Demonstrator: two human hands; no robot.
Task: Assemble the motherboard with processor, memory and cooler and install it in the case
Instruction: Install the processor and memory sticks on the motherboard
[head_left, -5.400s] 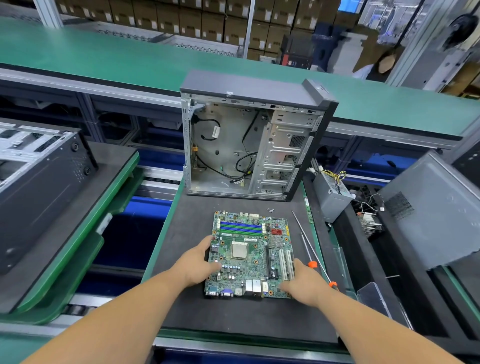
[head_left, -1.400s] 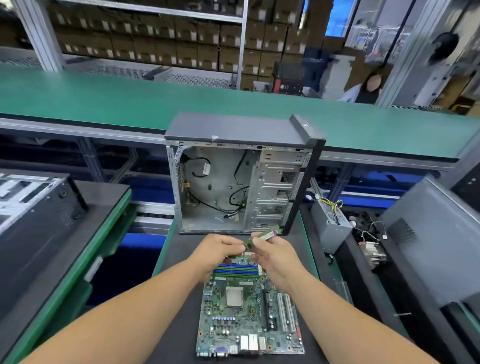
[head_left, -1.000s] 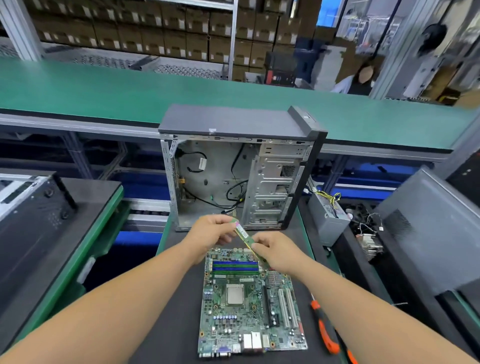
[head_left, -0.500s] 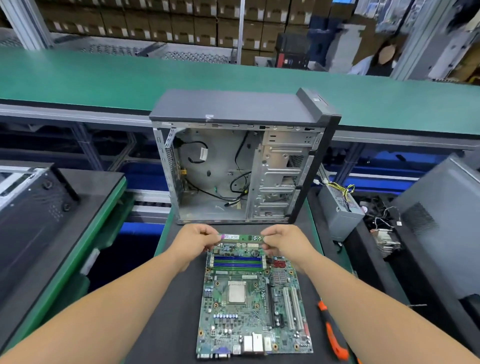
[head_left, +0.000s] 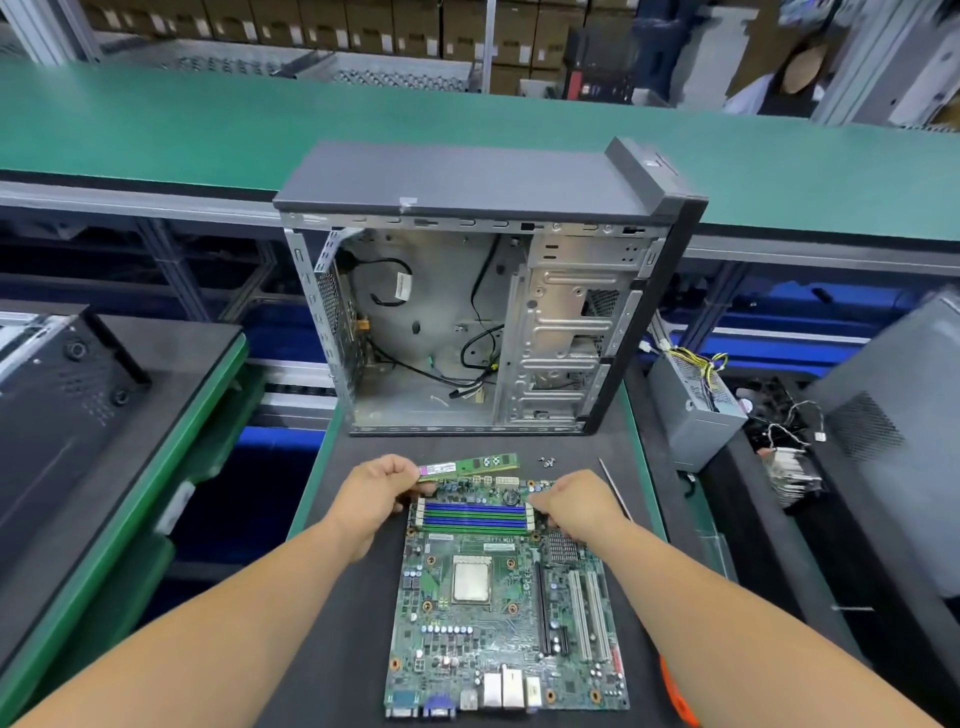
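A green motherboard (head_left: 498, 623) lies flat on the dark mat, with a processor (head_left: 471, 581) in its socket and blue and green memory slots (head_left: 475, 515) at its far end. My left hand (head_left: 376, 491) pinches the left end of a green memory stick (head_left: 475, 463), held level just above the board's far edge. My right hand (head_left: 576, 501) has its fingers curled at the right end of the memory slots, off the stick. The open case (head_left: 467, 312) stands upright behind the board.
Loose screws (head_left: 546, 460) and a thin metal rod (head_left: 613, 483) lie right of the stick. An orange-handled screwdriver (head_left: 675, 696) lies at the board's right. A power supply (head_left: 696, 410) and a cooler (head_left: 792, 467) sit further right, another case (head_left: 62, 405) left.
My right hand has let go of the memory stick's right end and dropped to the slots' right end. The left hand alone holds the stick.
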